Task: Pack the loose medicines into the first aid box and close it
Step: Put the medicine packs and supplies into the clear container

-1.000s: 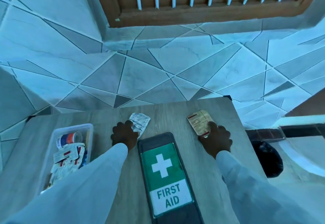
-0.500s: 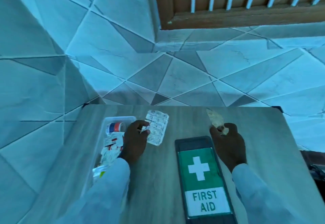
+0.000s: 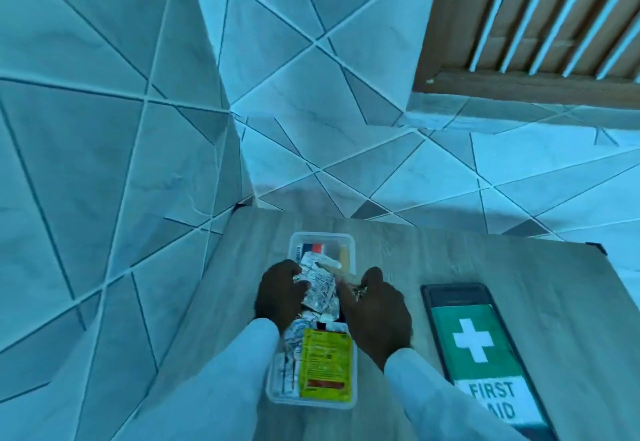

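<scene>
First aid box (image 3: 354, 250), a clear plastic tray without its lid, sat on the wooden table (image 3: 519, 267) directly under both hands, already crowded with packets and a yellow sachet (image 3: 325, 364) lying at its near end. Half a second before, the hands had been spread apart over bare tabletop, each lifting a strip; now they had come together above the tray. The left hand (image 3: 280, 297) had its fingers clamped on a silver blister strip (image 3: 318, 290), held tilted over the tray's middle. The right hand (image 3: 375, 309), at the tray's right wall, was curled around a small foil item that was mostly hidden, so its exact grip could not be made out. The dark lid (image 3: 481, 347), labelled with a white cross and "FIRST AID", lay flat on the table just right of the right hand, apart from the tray. White sleeves covered both forearms.
</scene>
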`<state>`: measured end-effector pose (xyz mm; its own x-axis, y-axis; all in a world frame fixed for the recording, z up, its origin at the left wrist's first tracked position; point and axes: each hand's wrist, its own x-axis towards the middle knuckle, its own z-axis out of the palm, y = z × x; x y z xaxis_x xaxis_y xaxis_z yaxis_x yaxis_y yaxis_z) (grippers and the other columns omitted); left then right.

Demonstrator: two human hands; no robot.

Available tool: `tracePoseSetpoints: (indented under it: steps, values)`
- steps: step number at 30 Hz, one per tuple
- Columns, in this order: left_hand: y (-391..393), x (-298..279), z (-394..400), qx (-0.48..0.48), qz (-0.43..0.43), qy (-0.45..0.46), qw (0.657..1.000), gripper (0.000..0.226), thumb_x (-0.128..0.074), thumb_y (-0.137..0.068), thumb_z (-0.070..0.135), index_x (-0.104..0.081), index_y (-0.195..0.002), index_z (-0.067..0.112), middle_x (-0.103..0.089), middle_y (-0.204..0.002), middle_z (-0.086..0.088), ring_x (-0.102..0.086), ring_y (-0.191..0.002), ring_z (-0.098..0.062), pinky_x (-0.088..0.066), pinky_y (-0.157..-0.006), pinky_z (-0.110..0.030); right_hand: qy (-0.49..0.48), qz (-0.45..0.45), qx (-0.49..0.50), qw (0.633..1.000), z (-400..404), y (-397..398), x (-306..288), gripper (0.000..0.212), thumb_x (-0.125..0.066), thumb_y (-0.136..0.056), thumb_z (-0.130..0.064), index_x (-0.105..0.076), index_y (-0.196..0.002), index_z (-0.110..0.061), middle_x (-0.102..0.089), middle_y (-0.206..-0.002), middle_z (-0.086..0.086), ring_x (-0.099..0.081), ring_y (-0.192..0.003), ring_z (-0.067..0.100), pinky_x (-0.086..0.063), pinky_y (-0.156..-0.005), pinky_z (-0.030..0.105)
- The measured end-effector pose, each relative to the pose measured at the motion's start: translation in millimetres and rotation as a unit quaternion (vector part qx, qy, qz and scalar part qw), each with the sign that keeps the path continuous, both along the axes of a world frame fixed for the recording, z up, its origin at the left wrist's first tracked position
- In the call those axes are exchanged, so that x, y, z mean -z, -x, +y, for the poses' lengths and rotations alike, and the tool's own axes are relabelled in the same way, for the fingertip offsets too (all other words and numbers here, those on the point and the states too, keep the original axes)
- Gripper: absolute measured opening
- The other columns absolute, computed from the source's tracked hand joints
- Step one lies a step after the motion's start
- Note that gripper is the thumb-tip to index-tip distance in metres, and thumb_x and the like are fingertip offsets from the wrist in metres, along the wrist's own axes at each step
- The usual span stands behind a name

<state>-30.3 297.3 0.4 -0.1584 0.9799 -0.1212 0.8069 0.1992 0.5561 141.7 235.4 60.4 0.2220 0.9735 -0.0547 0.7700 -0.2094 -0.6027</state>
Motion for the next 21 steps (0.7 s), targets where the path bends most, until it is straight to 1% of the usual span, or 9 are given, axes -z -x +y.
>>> tracePoseSetpoints:
  steps: [3, 7, 9, 11, 13, 14, 16, 18, 21]
  values:
    - [-7, -30, -11, 0.041, 0.04, -0.013, 0.998, 0.025, -0.064, -0.085, 0.032, -0.063, -0.106, 0.019, -0.063, -0.111, -0.003, -0.06, -0.106, -0.025, -0.049, -0.087, -0.037, 0.009, -0.009, 0.038, 0.999, 2, 19, 0, 0.053, -0.04, -0.079, -0.073, -0.042, -0.092, -0.021, -0.061, -0.091, 0.009, -0.054, -0.094, 0.033, -0.043, -0.069, 0.038]
    - [-7, -34, -11, 0.091, 0.108, 0.018, 0.99, 0.024, -0.058, -0.089, 0.035, -0.064, -0.103, 0.016, -0.062, -0.108, -0.008, -0.061, -0.104, -0.03, -0.052, -0.082, -0.041, 0.003, -0.029, 0.066, 0.997, 6, 39, 0, 0.057, -0.045, -0.078, -0.073, -0.046, -0.098, -0.02, -0.057, -0.099, 0.009, -0.049, -0.099, 0.03, -0.045, -0.072, 0.039]
    - [-2, -35, -10, 0.109, 0.117, 0.013, 0.987, 0.021, -0.056, -0.09, 0.028, -0.065, -0.101, 0.014, -0.061, -0.106, -0.009, -0.061, -0.101, -0.031, -0.054, -0.08, -0.041, 0.001, -0.034, 0.062, 0.997, 10, 47, 2, 0.06, -0.046, -0.078, -0.074, -0.046, -0.101, -0.019, -0.055, -0.103, 0.009, -0.048, -0.101, 0.03, -0.046, -0.074, 0.041]
    - [3, -30, -9, 0.119, 0.117, 0.005, 0.986, 0.016, -0.057, -0.088, 0.018, -0.065, -0.101, 0.012, -0.059, -0.105, -0.01, -0.06, -0.1, -0.031, -0.055, -0.08, -0.042, 0.029, -0.048, 0.041, 0.998, 15, 54, 6, 0.068, -0.042, -0.078, -0.077, -0.047, -0.11, -0.017, -0.053, -0.11, 0.011, -0.047, -0.107, 0.031, -0.047, -0.077, 0.042]
    - [9, -27, -10, 0.111, 0.077, -0.001, 0.991, 0.016, -0.059, -0.086, 0.014, -0.065, -0.101, 0.014, -0.059, -0.104, -0.008, -0.061, -0.098, -0.029, -0.056, -0.079, -0.041, 0.078, -0.07, 0.012, 0.994, 19, 59, 11, 0.071, -0.036, -0.081, -0.076, -0.048, -0.117, -0.016, -0.049, -0.119, 0.011, -0.046, -0.113, 0.033, -0.047, -0.081, 0.043]
    - [12, -25, -10, 0.103, 0.057, -0.007, 0.993, 0.018, -0.058, -0.087, 0.014, -0.065, -0.103, 0.016, -0.059, -0.105, -0.007, -0.061, -0.098, -0.028, -0.056, -0.079, -0.041, 0.096, -0.081, -0.006, 0.992, 20, 61, 14, 0.064, -0.035, -0.086, -0.07, -0.048, -0.118, -0.016, -0.048, -0.122, 0.012, -0.046, -0.115, 0.033, -0.047, -0.083, 0.044]
    - [15, -23, -12, 0.098, 0.025, -0.015, 0.995, 0.022, -0.049, -0.093, 0.021, -0.067, -0.106, 0.019, -0.059, -0.106, -0.005, -0.06, -0.1, -0.027, -0.055, -0.082, -0.042, 0.12, -0.098, -0.041, 0.987, 22, 63, 15, 0.04, -0.039, -0.095, -0.047, -0.049, -0.116, -0.014, -0.047, -0.122, 0.013, -0.048, -0.113, 0.036, -0.048, -0.085, 0.044]
    - [17, -23, -16, 0.106, 0.006, 0.0, 0.994, 0.028, -0.045, -0.095, 0.031, -0.069, -0.106, 0.021, -0.057, -0.108, -0.005, -0.058, -0.103, -0.025, -0.053, -0.085, -0.041, 0.136, -0.126, -0.072, 0.98, 22, 63, 16, 0.023, -0.043, -0.095, -0.024, -0.05, -0.113, -0.012, -0.049, -0.119, 0.015, -0.052, -0.109, 0.036, -0.048, -0.08, 0.043]
    - [17, -23, -21, 0.132, 0.015, 0.01, 0.991, 0.027, -0.052, -0.092, 0.036, -0.07, -0.107, 0.024, -0.054, -0.112, -0.004, -0.056, -0.107, -0.024, -0.053, -0.086, -0.04, 0.141, -0.177, -0.1, 0.969, 20, 61, 14, 0.019, -0.049, -0.093, -0.017, -0.053, -0.11, -0.012, -0.053, -0.117, 0.013, -0.057, -0.103, 0.036, -0.05, -0.075, 0.042]
